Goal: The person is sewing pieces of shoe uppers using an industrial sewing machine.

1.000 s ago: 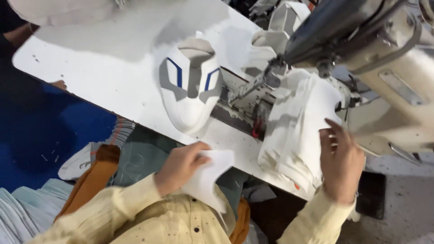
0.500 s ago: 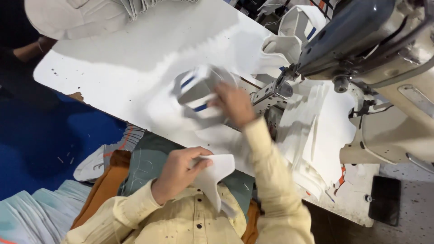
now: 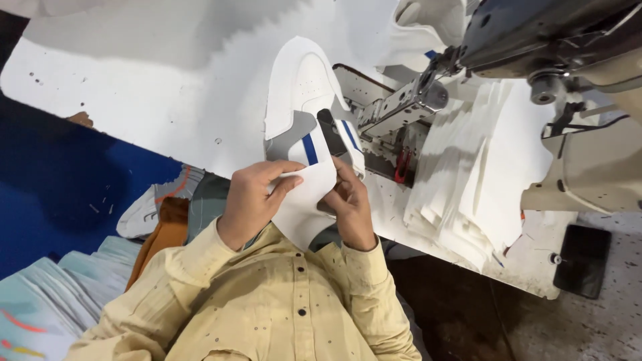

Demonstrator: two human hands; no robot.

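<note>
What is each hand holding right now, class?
Left hand: closed on the white cut piece.
Right hand: closed on the shoe upper.

one head view – steep downward, close over the work table (image 3: pixel 134 100).

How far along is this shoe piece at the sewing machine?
Done: the white shoe upper already carries grey and blue panels. In hand: the left hand and right hand press a white cut piece against its near edge. Left: it is not under the sewing machine yet, and a stack of white pieces waits.
</note>
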